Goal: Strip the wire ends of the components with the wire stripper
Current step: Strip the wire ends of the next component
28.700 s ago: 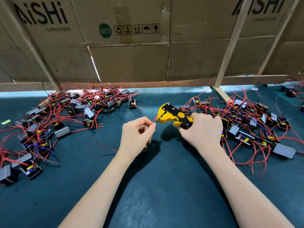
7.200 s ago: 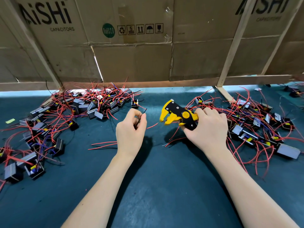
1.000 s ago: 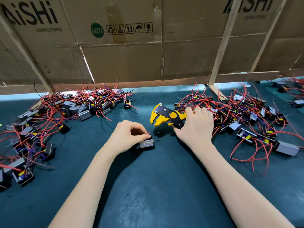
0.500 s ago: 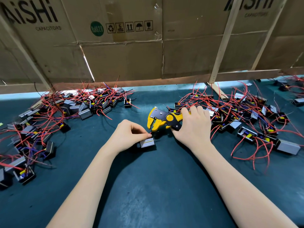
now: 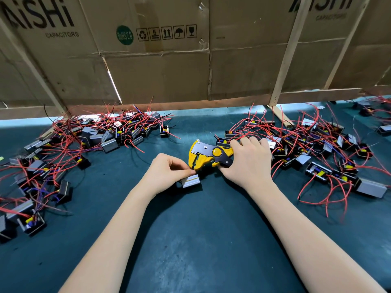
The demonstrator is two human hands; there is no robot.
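Observation:
My right hand (image 5: pixel 248 162) grips the handles of a yellow and black wire stripper (image 5: pixel 208 155), its jaws pointing down and left. My left hand (image 5: pixel 167 173) pinches a wire end right at those jaws, thumb and forefinger together. Just below the pinch a small black component with a grey metal face (image 5: pixel 190 181) rests on the dark green mat (image 5: pixel 201 240). The wire itself is mostly hidden by my fingers.
A pile of components with red wires (image 5: pixel 80 144) lies on the left, another pile (image 5: pixel 313 153) on the right behind my right hand. A cardboard wall (image 5: pixel 169 60) with wooden battens closes the back of the mat.
The stripper has tilted down and moved left until its jaws meet my left fingertips. My left hand stays over the component, which has barely shifted.

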